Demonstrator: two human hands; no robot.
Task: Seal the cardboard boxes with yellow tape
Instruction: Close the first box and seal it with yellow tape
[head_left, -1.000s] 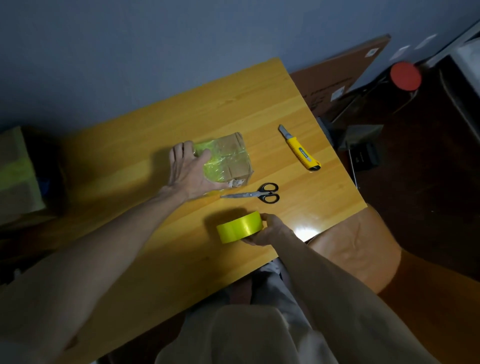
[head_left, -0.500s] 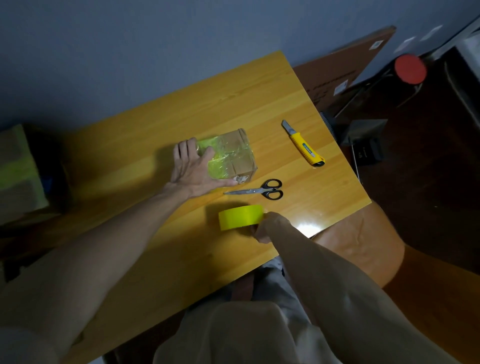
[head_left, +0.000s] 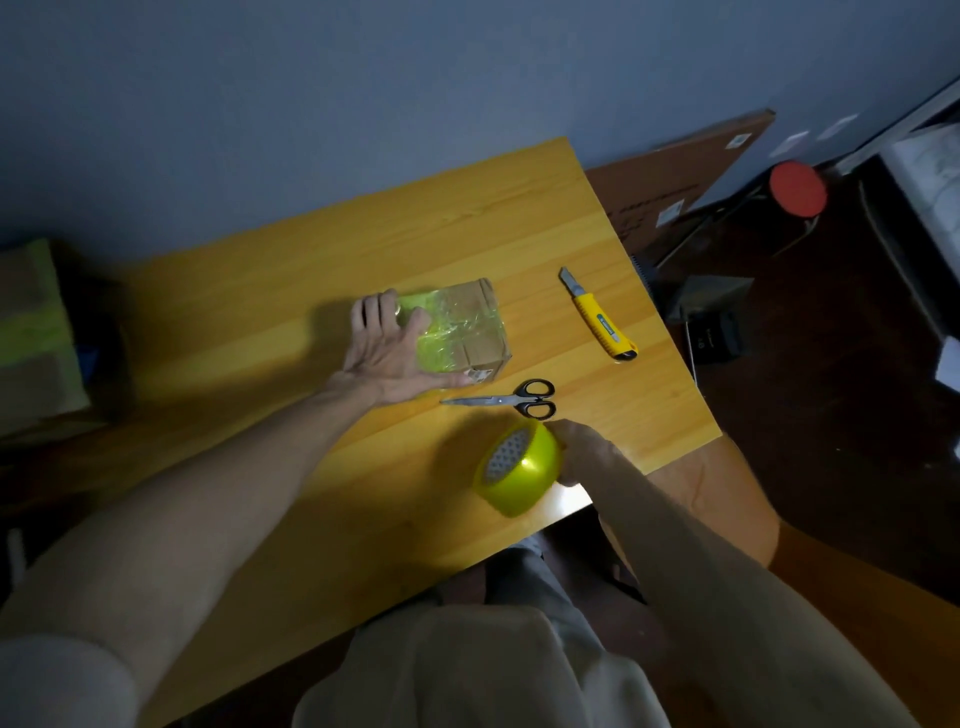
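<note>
A small cardboard box (head_left: 470, 325) with yellow tape across its top sits in the middle of the wooden table (head_left: 249, 374). My left hand (head_left: 384, 351) lies on the box's left side, fingers over the top and thumb along the near edge. My right hand (head_left: 584, 454) grips the yellow tape roll (head_left: 519, 470), lifted off the table and tilted so its core faces left, near the table's front edge. Black scissors (head_left: 511, 399) lie between the box and the roll.
A yellow utility knife (head_left: 600, 321) lies at the table's right side. Another taped cardboard box (head_left: 34, 332) stands at the far left. Flat cardboard (head_left: 670, 187), a red stool (head_left: 797, 188) and an orange seat (head_left: 711, 499) are to the right.
My right hand has lifted the tape roll off the table and tipped it on edge, so its core now shows. My left hand has stayed on the box.
</note>
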